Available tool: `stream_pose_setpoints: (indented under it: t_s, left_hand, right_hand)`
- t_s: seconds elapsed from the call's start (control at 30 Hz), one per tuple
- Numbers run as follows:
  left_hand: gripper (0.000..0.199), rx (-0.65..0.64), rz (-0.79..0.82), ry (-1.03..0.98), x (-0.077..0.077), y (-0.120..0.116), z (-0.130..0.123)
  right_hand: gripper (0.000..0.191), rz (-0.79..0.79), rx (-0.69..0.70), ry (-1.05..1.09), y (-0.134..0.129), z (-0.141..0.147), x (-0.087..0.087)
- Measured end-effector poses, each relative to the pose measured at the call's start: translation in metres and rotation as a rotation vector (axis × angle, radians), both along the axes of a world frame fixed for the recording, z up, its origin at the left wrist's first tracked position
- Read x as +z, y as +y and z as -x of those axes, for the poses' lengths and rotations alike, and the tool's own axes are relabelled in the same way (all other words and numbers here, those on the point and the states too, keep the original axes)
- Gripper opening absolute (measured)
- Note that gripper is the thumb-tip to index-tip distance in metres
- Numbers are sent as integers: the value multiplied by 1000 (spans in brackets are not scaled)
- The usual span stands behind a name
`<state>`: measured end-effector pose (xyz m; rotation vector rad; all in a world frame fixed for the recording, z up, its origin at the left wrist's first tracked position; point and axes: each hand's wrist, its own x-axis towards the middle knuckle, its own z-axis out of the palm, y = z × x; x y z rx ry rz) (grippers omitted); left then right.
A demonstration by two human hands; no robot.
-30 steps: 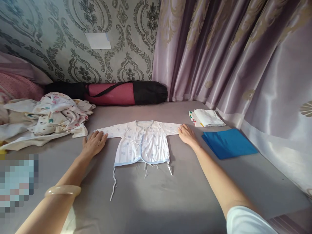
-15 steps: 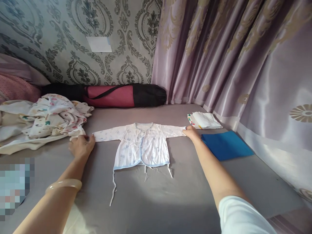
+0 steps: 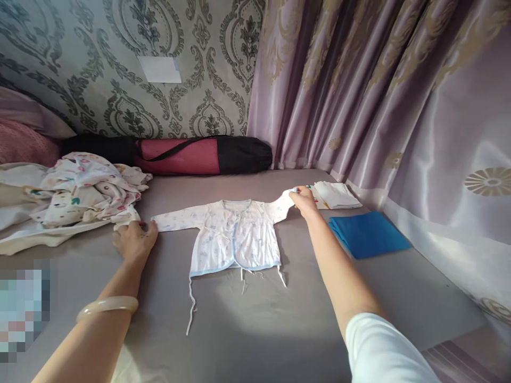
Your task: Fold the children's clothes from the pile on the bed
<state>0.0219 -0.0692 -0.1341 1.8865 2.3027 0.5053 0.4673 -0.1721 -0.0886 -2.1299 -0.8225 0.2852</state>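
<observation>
A white baby shirt (image 3: 217, 239) with pale blue print, blue trim and tie strings lies front up on the grey sheet (image 3: 255, 330). My right hand (image 3: 304, 202) pinches the cuff of the right-side sleeve, which is lifted and bent upward. At the other cuff, my left hand (image 3: 133, 239) rests on the sheet, its thumb against the cuff and apart from its curled fingers. That left-side sleeve lies straight out. A light bangle (image 3: 107, 306) circles my left wrist.
Crumpled printed cloth (image 3: 88, 191) lies at left. A red and black long bag (image 3: 179, 156) runs along the wall. To the right are a folded white cloth (image 3: 337, 195), a folded blue cloth (image 3: 369, 234) and curtains (image 3: 359, 96). A blurred patch (image 3: 19, 311) covers something lower left.
My right hand has moved inward and slightly up with the cuff, so the stretched sleeve now bends. My left hand has stayed by its cuff.
</observation>
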Motion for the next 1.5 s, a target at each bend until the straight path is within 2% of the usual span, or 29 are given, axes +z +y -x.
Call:
stream_pose_setpoints:
  t_s: [0.1, 0.23, 0.37, 0.5, 0.73, 0.83, 0.97, 1.1, 1.2, 1.3, 1.37, 1.5]
  left_hand:
    - [64, -28, -21, 4, -3, 1, 2]
    - [66, -31, -39, -8, -8, 3, 4]
    - [69, -38, -59, -54, -10, 3, 5]
    - [67, -54, -89, -61, -11, 3, 4]
    - [56, 34, -92, -15, -15, 7, 1]
    - [56, 23, -90, -10, -15, 8, 1]
    - [56, 31, -74, -10, -14, 7, 1]
    - [58, 56, -72, -23, -12, 6, -2]
    - [56, 80, -105, -41, -11, 5, -4]
    - [55, 93, -117, -59, -11, 4, -4]
    - [55, 96, -99, -64, -12, 4, -4]
    - [53, 106, -78, -57, -12, 5, -4]
  right_hand:
    - [43, -107, 39, 37, 13, 22, 7]
    - [41, -115, 109, 5, 35, 56, 7]
    - [36, -36, 173, -59, 51, 90, 0]
    - [34, 102, 233, -84, 57, 120, -9]
    - [35, 224, 266, -55, 58, 151, -24]
    - [37, 226, 333, -58, 56, 154, -27]
    - [41, 164, 517, -97, 46, 141, -25]
    - [53, 89, 545, -436, 28, 115, -30]
    - [63, 189, 579, -647, 17, 97, -44]
    - [70, 395, 618, -582, 14, 86, -57]
    - [73, 482, 641, -513, 15, 83, -59]
    - [73, 449, 632, -532, 20, 92, -51]
